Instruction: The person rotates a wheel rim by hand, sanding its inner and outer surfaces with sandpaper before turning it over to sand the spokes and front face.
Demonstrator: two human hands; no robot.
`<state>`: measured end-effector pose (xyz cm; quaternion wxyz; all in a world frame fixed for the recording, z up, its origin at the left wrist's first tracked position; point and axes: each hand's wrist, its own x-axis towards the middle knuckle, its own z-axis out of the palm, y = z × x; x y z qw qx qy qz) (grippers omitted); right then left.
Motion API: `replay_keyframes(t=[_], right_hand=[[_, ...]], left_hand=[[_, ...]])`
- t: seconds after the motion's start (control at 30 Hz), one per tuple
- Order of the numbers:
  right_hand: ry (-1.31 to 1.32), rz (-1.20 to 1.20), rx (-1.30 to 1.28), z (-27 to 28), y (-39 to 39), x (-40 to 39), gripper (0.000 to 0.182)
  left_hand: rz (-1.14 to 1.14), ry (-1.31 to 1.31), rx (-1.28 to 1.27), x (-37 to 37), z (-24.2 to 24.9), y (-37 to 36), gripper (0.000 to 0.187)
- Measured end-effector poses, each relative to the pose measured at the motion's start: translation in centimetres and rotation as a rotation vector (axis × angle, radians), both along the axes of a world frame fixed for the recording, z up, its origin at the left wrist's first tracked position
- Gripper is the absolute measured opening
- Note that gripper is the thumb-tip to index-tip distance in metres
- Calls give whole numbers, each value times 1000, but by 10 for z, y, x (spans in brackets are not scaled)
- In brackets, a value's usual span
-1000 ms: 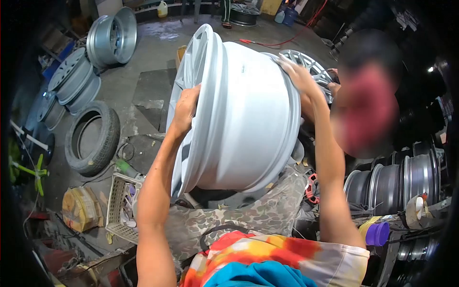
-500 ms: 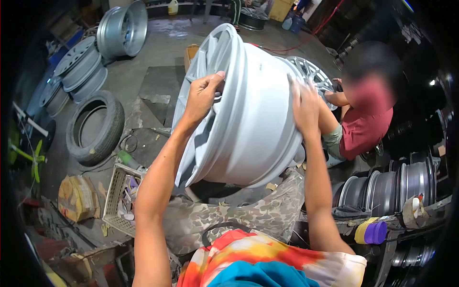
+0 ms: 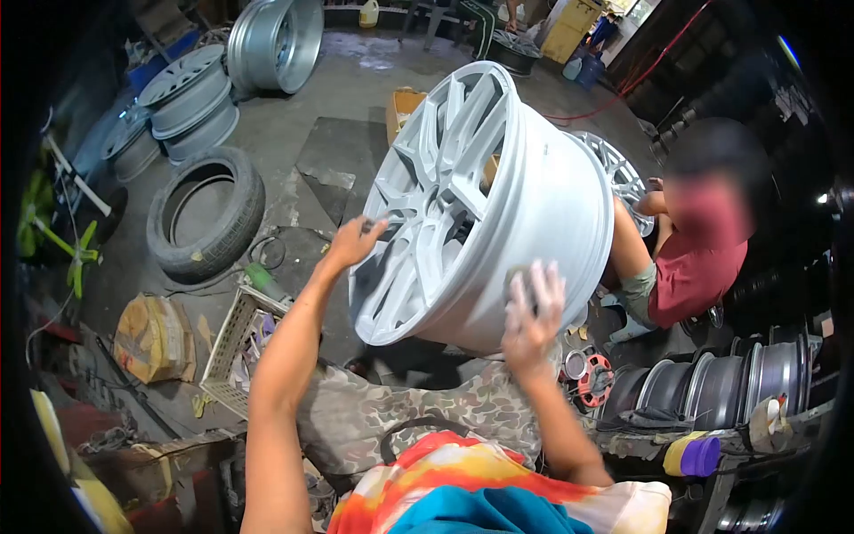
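1. The large silver wheel (image 3: 547, 200) is sitting tilted in front of me, just beyond my camouflage trousers (image 3: 400, 409); its spoked face is turning left and up, and its smooth barrel is facing right.
2. My left hand (image 3: 354, 246) is reaching to the left edge of the spoked face, fingers loosely bent at the rim; I cannot tell whether they are gripping it.
3. My right hand (image 3: 534, 320) is lying over the near side of the barrel, palm toward it, the fingers parted and whitish. A small dark piece (image 3: 517, 278) is showing beside the fingers; I cannot tell what it is, or whether I am grasping it.
4. On the left, a tyre (image 3: 245, 222) is lying on the floor, with a green bottle (image 3: 263, 281) and a basket (image 3: 219, 363) sitting nearer me and a taped bundle (image 3: 149, 338) resting left of the basket.
5. Far left, more silver wheels (image 3: 258, 44) are standing and lying in a group; a brown box (image 3: 405, 116) is sitting behind my wheel.
6. On the right, a person in a red top (image 3: 698, 280) is sitting beside another spoked wheel (image 3: 614, 165).
7. Near right, a row of wheels (image 3: 716, 383) is standing behind a purple roll (image 3: 701, 456).
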<state>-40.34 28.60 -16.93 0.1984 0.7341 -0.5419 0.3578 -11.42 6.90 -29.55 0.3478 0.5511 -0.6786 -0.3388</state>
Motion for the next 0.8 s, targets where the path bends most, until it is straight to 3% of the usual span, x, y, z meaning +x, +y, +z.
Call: replay_keyframes(t=[0.1, 0.17, 0.27, 0.33, 0.4, 0.47, 0.53, 0.57, 0.63, 0.7, 0.8], right_hand=[[-76, 24, 50, 74, -89, -13, 35], [-155, 134, 59, 113, -164, -20, 34], [-240, 63, 259, 133, -265, -37, 41], [-375, 0, 386, 138, -274, -33, 40], [-383, 147, 176, 137, -214, -1, 35], [-511, 142, 16, 112, -130, 41, 31], [-290, 197, -199, 53, -58, 79, 33], [-464, 262, -222, 21, -34, 97, 33], [-275, 213, -59, -9, 10, 106, 30], [-306, 216, -96, -7, -2, 95, 31], [-289, 180, -196, 54, -68, 74, 37]], left_hand=[[-99, -95, 180, 5, -17, 1, 78], [-300, -206, 430, 4, -13, 4, 90], [-334, -297, 306, -2, -22, 9, 98], [-316, -287, 313, 0, -21, 14, 102], [-334, -360, 292, 1, -20, 14, 106], [-328, -337, 314, 1, -23, 14, 106], [-326, -322, 334, 0, -31, 10, 105], [-341, -330, 278, -1, -41, 7, 106], [-373, -333, 230, -2, -40, 10, 102], [-369, -408, 175, -8, -54, 9, 100], [-354, -466, 114, -15, -53, 9, 96]])
